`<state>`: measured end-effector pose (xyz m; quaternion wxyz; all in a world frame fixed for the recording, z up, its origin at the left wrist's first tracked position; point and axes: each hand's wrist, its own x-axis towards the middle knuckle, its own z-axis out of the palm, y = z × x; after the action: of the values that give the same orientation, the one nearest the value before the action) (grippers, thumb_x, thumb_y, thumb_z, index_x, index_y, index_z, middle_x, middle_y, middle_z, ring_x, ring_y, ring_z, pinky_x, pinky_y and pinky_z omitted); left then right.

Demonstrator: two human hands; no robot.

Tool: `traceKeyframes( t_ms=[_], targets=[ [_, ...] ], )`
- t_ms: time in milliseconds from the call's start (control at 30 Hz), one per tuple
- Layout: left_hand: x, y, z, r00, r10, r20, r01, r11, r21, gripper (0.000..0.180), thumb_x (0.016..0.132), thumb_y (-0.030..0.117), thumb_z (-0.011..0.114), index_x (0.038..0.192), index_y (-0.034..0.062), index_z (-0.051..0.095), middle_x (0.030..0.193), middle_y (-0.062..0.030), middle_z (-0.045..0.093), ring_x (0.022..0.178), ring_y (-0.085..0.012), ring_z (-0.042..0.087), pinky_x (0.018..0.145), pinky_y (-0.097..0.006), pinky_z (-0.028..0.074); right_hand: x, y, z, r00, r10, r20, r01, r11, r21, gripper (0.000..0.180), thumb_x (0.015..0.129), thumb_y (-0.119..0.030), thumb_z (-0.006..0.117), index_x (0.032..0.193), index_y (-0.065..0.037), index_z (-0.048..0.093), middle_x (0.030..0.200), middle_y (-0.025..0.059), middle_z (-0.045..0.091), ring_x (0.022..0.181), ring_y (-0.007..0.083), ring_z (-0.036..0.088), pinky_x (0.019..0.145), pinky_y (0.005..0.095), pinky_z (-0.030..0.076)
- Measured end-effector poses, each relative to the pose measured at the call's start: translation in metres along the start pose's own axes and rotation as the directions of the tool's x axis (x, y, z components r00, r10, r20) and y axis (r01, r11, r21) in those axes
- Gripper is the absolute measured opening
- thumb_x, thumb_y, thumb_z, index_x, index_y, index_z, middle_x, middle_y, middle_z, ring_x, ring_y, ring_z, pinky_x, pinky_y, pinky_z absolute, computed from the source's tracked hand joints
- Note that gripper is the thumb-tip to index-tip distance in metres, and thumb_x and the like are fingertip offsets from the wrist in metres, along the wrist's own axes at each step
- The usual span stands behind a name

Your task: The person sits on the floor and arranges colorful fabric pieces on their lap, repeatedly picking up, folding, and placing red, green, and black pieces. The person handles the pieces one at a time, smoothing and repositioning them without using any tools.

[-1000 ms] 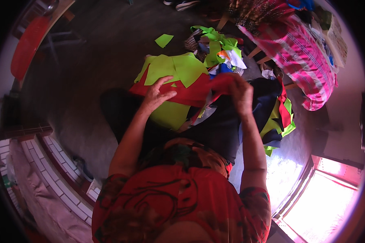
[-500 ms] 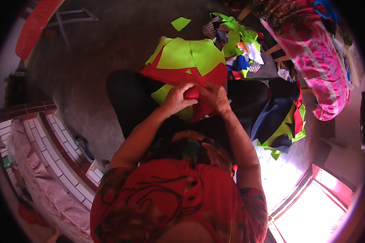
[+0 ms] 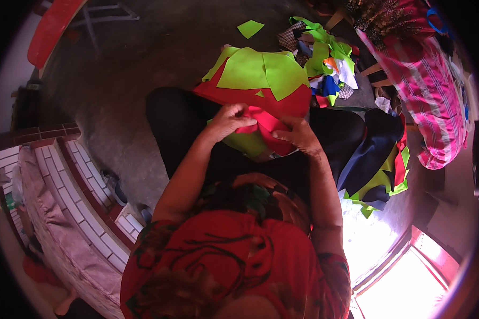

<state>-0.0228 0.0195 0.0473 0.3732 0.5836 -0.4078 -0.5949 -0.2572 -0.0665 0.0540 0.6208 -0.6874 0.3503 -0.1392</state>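
Observation:
A small red piece of cloth (image 3: pixel 265 121) stretches between my two hands above my lap. My left hand (image 3: pixel 228 123) pinches its left end, thumb on top. At the other end, my right hand (image 3: pixel 302 136) grips the cloth between thumb and fingers. Under the hands, a yellow-green piece (image 3: pixel 246 143) lies across my lap. Just beyond, a larger red cloth (image 3: pixel 290 103) rests over the knees, with yellow-green pieces (image 3: pixel 245 69) layered on its far part. A tiny yellow-green scrap (image 3: pixel 259 94) sits on the red.
A heap of mixed cloth scraps (image 3: pixel 327 61) lies on the floor ahead to the right. One yellow-green scrap (image 3: pixel 250 28) is farther off. Dark blue cloth (image 3: pixel 375 138) and more pieces are at my right. Pink checked cloth (image 3: pixel 415 80) hangs at far right.
My hands have moved apart, the right one rightward. The red piece, bunched between the fingers before, is now spread out flatter between them. The whole view has shifted slightly.

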Motion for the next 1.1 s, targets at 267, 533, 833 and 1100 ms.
traceKeyframes(
  t_ms=[267,533,833,1100],
  targets=[
    [0.0,0.008,-0.019,0.984,0.118,-0.134,-0.178,0.618,-0.766,0.034,0.082,0.007,0.063,0.115,0.0008,0.057,0.108,-0.0082,0.063,0.098,-0.0165,0.062,0.091,-0.03,0.047,0.0,-0.014,-0.022,0.998,0.067,0.001,-0.063,0.944,0.324,0.027,0.083,-0.023,0.073,0.096,-0.002,0.064,0.078,-0.0017,0.062,0.069,0.0061,0.054,0.062,0.0228,0.045],
    [0.004,0.004,-0.021,0.974,0.079,-0.214,-0.208,0.694,-0.689,0.03,0.085,0.013,0.067,0.112,0.0024,0.058,0.105,-0.0061,0.064,0.094,-0.0147,0.062,0.086,-0.029,0.05,0.005,-0.005,-0.03,0.959,0.149,-0.241,0.008,0.836,0.548,0.024,0.084,-0.017,0.071,0.103,-0.006,0.061,0.082,-0.0014,0.063,0.065,0.0067,0.055,0.061,0.0215,0.046],
    [0.007,0.0,-0.019,0.954,0.033,-0.299,-0.229,0.726,-0.649,0.023,0.088,0.022,0.067,0.102,0.0049,0.062,0.098,-0.0019,0.065,0.089,-0.0085,0.061,0.081,-0.023,0.047,0.009,0.008,-0.03,0.921,0.131,-0.368,0.126,0.793,0.596,0.026,0.084,-0.021,0.071,0.103,-0.006,0.061,0.071,-0.0029,0.057,0.058,0.0061,0.049,0.054,0.0202,0.039],
    [0.009,0.006,-0.011,0.926,0.149,-0.347,-0.267,0.908,-0.323,0.027,0.08,0.007,0.073,0.103,0.004,0.06,0.092,-0.0014,0.065,0.083,-0.008,0.062,0.077,-0.023,0.049,0.009,0.008,-0.033,0.915,0.009,-0.403,0.237,0.797,0.555,0.024,0.085,-0.017,0.069,0.102,-0.003,0.062,0.069,-0.0021,0.055,0.056,0.0073,0.048,0.053,0.0207,0.038]
  ],
)
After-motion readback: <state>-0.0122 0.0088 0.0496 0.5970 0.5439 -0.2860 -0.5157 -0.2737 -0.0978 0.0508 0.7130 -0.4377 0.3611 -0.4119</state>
